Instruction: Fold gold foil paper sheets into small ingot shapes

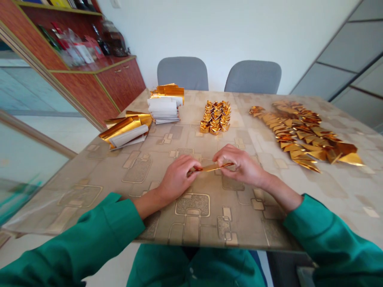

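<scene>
A narrow strip of folded gold foil paper (210, 168) is stretched between my hands, just above the middle of the table. Its left end is pinched by my left hand (180, 174), fingers closed. My right hand (239, 165) grips the other end between thumb and fingers, and a thin tip sticks out past them. Straight ahead stands a compact block of folded gold pieces (215, 116) in rows. Over to the right lie long rows of pointed gold folded pieces (296, 131), overlapping one another.
A patterned cloth covers the table (191, 223). On its left side lie a stack of white-backed gold sheets (164, 109) and a looser pile of gold sheets (127, 129). Two grey chairs (182, 72) stand beyond the far edge. A wooden cabinet (116, 85) is at the back left.
</scene>
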`<act>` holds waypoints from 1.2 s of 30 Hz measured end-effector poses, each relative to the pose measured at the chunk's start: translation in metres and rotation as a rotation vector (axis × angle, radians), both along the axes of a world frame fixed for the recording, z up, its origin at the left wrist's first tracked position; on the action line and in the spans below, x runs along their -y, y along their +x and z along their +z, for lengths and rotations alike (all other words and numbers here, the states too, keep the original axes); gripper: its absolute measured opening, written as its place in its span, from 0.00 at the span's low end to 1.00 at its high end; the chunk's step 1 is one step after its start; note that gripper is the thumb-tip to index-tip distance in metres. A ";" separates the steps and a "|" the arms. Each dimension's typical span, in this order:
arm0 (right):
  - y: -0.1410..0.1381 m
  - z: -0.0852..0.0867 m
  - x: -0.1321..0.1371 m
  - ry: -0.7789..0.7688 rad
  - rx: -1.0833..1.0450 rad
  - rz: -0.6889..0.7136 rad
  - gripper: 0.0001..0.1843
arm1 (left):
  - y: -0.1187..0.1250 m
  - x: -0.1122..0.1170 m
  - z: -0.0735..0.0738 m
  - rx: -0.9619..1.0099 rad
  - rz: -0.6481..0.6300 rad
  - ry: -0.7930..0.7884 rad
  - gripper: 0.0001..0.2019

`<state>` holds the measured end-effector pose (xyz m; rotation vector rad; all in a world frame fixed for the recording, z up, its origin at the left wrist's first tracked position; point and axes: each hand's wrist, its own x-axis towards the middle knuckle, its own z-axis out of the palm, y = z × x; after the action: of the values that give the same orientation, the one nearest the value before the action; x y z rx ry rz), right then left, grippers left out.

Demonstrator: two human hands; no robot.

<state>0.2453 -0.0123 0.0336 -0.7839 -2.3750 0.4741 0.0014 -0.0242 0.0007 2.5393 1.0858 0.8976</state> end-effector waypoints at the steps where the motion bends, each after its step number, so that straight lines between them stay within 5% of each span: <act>1: 0.002 0.002 0.004 0.052 0.011 0.027 0.06 | 0.002 0.000 0.002 -0.009 -0.013 0.044 0.05; 6: 0.010 -0.007 0.016 0.142 0.153 0.079 0.08 | 0.013 -0.004 0.006 -0.228 -0.092 0.181 0.09; 14: 0.012 -0.022 0.020 0.011 0.236 0.119 0.08 | 0.000 -0.002 0.011 -0.334 -0.377 0.034 0.09; 23: 0.017 -0.011 0.012 -0.160 0.191 0.205 0.09 | -0.008 0.010 0.007 -0.381 -0.369 0.147 0.14; 31: 0.007 -0.018 -0.004 -0.354 0.075 0.021 0.09 | -0.010 0.012 0.000 -0.317 -0.330 0.100 0.11; 36: 0.000 -0.023 -0.010 -0.309 0.106 -0.062 0.08 | -0.010 0.014 0.001 -0.297 -0.292 0.058 0.09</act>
<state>0.2455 -0.0020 0.0101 -1.0391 -2.3963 0.8043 -0.0085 -0.0384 0.0014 2.8452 0.7350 0.4956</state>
